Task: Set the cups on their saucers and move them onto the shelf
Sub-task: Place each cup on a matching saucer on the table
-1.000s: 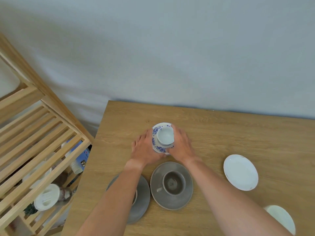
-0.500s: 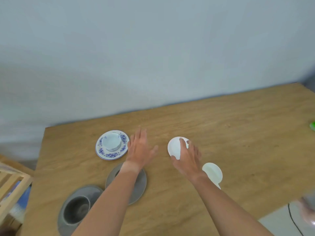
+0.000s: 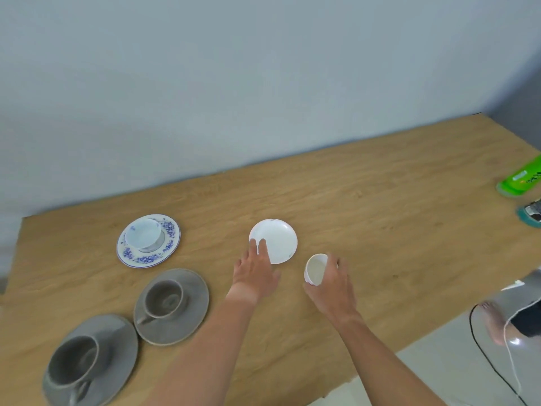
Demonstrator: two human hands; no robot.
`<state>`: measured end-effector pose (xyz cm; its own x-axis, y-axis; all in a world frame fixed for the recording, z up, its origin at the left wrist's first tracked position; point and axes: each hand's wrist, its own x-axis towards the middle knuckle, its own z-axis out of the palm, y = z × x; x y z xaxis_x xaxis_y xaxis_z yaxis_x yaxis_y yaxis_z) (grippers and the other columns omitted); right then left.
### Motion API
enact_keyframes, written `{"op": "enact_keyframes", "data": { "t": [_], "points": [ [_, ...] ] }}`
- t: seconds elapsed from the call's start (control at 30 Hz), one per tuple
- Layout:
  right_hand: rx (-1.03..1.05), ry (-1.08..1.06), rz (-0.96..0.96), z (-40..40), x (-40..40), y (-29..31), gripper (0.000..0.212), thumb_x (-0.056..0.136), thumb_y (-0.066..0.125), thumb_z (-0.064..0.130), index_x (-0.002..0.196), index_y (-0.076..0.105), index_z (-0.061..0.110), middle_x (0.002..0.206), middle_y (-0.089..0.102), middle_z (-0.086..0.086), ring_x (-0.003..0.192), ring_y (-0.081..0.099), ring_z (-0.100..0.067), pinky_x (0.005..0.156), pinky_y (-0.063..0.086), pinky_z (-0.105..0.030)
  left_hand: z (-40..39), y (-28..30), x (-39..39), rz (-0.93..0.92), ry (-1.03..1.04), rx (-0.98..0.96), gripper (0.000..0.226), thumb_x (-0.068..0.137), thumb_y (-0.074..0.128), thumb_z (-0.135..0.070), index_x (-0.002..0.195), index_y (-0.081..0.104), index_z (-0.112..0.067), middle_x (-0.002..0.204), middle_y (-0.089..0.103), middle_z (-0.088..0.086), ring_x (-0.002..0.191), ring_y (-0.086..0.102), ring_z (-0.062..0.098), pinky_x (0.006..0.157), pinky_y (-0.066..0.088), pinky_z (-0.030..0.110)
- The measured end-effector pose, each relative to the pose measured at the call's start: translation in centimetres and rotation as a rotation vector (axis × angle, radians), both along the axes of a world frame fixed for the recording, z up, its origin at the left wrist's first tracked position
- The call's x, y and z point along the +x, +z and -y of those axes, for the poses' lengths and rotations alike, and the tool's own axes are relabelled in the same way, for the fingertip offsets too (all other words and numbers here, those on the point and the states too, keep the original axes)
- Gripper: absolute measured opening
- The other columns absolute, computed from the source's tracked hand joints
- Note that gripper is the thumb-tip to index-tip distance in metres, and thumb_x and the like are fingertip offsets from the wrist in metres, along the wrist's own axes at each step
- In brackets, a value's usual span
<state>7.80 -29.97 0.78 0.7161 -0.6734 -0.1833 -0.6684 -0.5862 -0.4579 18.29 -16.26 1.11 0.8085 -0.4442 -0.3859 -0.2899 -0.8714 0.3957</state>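
Note:
My right hand (image 3: 333,284) grips a plain white cup (image 3: 315,268), tilted, just right of a plain white saucer (image 3: 276,240) on the wooden table (image 3: 366,206). Fingers of my left hand (image 3: 254,272) rest flat on that saucer's near left rim. At the left, a white cup (image 3: 143,236) sits on a blue-flowered saucer (image 3: 168,247). Nearer me, a grey cup (image 3: 164,298) stands on a grey saucer (image 3: 193,291). A second grey cup (image 3: 71,361) stands on its grey saucer (image 3: 117,341). The shelf is out of view.
A green packet (image 3: 521,178) and a teal-rimmed object (image 3: 531,213) lie at the table's right edge. Beyond the near right table edge there is pale floor with a black cable (image 3: 483,356) and a person's bare foot (image 3: 494,320).
The view swung right, away from the wooden shelf. Both hands left the blue-flowered cup and saucer. My right hand picked up the white cup and my left hand came onto the white saucer.

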Motion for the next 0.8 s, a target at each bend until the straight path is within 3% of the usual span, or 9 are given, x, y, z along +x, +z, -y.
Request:
{"op": "enact_keyframes", "data": {
  "t": [0.13,0.33,0.57,0.8],
  "points": [
    [0.093,0.053,0.153,1.6,2.9,0.8,0.078,0.071,0.078,0.031,0.136,0.038,0.017,0.122,0.044,-0.001,0.109,0.052,-0.026,0.085,0.052,-0.043,0.4,-0.2,1.7,-0.036,0.133,-0.070,0.097,0.083,0.069,-0.038,0.157,0.010,-0.010,0.154,0.033,0.009,0.138,0.038,0.032,0.107,0.037,0.043],
    [0.199,0.227,0.148,2.2,8.0,0.8,0.086,0.069,0.079,0.026,0.140,0.033,0.022,0.134,0.044,0.003,0.116,0.050,-0.023,0.090,0.050,-0.041,0.5,-1.6,3.2,-0.058,0.184,-0.090,0.107,0.075,0.079,-0.046,0.155,0.016,-0.014,0.154,0.039,0.003,0.138,0.038,0.031,0.108,0.037,0.045],
    [0.196,0.413,0.166,1.4,11.0,-1.0,0.088,0.061,0.084,0.019,0.139,0.041,0.019,0.132,0.049,0.001,0.120,0.046,-0.021,0.096,0.045,-0.039,0.3,-2.1,4.0,-0.049,0.241,-0.164,0.099,0.066,0.085,-0.047,0.147,0.033,-0.024,0.130,0.062,-0.003,0.130,0.040,0.027,0.100,0.042,0.040],
    [0.143,0.471,0.182,1.0,12.1,-1.7,0.091,0.063,0.082,0.014,0.143,0.040,0.023,0.134,0.050,-0.005,0.120,0.049,-0.029,0.097,0.046,-0.044,0.3,-1.7,4.0,-0.039,0.276,-0.190,0.097,0.065,0.086,-0.042,0.147,0.035,-0.030,0.123,0.065,-0.005,0.133,0.036,0.024,0.101,0.041,0.041]
  ]
}}
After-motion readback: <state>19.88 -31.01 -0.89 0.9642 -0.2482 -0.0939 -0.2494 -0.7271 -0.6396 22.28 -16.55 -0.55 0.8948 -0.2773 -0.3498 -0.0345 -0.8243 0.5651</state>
